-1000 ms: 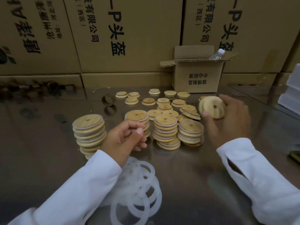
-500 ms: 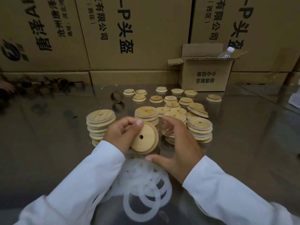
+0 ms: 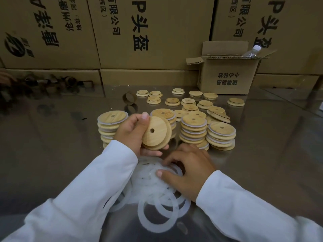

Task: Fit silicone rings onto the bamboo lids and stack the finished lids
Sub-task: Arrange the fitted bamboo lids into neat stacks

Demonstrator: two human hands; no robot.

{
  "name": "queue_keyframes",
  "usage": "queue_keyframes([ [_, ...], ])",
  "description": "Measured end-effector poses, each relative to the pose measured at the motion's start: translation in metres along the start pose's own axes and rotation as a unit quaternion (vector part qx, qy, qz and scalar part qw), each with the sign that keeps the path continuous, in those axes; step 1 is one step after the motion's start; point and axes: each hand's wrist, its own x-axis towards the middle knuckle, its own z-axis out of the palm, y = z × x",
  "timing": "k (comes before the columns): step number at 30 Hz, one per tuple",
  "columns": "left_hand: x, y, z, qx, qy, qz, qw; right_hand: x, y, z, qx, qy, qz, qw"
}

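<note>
Hands have parted since half a second back, when both were bunched on one bamboo lid. Now the left hand [image 3: 132, 135] has that bamboo lid [image 3: 154, 132] to itself, thumb over the top edge and fingers cupped under the lower rim, its grip clamped on the disc. The lid sits tilted up off the tabletop [image 3: 52, 145], stepped face and centre hole turned toward the person, and it bears no ring that I can see.

The right hand [image 3: 190, 172] has dropped away from the lid and come down onto the heap of silicone rings [image 3: 157, 212] lying just in front of the person, between the two white sleeves. Its fingers are curled down into the heap and the thumb lies flat on one ring; whether that grip has closed on a ring or only presses on the pile, I cannot tell from here.

Beyond the hands the stacks of finished lids [image 3: 193, 130] stand as they did, white ring edges showing between the discs, one stack partly hidden behind the held lid. Loose lids [image 3: 187, 101] are scattered farther back, near a small open carton [image 3: 227, 75] with a bottle [image 3: 252, 50] poking out, against a wall of large cartons [image 3: 148, 32].
</note>
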Motion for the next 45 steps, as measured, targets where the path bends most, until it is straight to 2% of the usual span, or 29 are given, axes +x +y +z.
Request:
queue_keyframes([
  [5, 0.002, -0.002, -0.001, 0.014, 0.024, 0.006, 1.000, -0.001, -0.004, -0.001, 0.023, 0.007, -0.013, 1.000],
  [18, 0.007, -0.009, -0.006, 0.007, -0.007, 0.021, 1.000, -0.002, -0.013, 0.001, 0.155, 0.037, 0.058, 0.986],
  [23, 0.006, -0.008, -0.008, -0.012, 0.015, 0.021, 1.000, 0.002, -0.007, -0.013, 0.292, 0.063, 0.065, 0.952],
  [28, 0.009, -0.011, -0.009, -0.032, 0.029, 0.005, 0.999, 0.003, -0.004, -0.015, 0.355, 0.123, 0.070, 0.924],
  [33, 0.003, -0.011, 0.001, -0.030, 0.000, -0.068, 0.997, 0.007, -0.007, -0.014, 0.433, 0.190, 0.100, 0.875],
  [39, 0.001, -0.006, 0.003, -0.065, -0.083, -0.168, 0.980, 0.011, -0.003, -0.014, 0.421, 0.217, 0.190, 0.860],
  [42, -0.002, -0.006, 0.003, -0.038, -0.106, -0.157, 0.981, 0.010, -0.003, -0.013, 0.403, 0.237, 0.196, 0.862],
  [45, -0.004, -0.010, 0.003, -0.019, -0.119, -0.138, 0.983, 0.009, -0.006, -0.014, 0.387, 0.263, 0.166, 0.868],
])
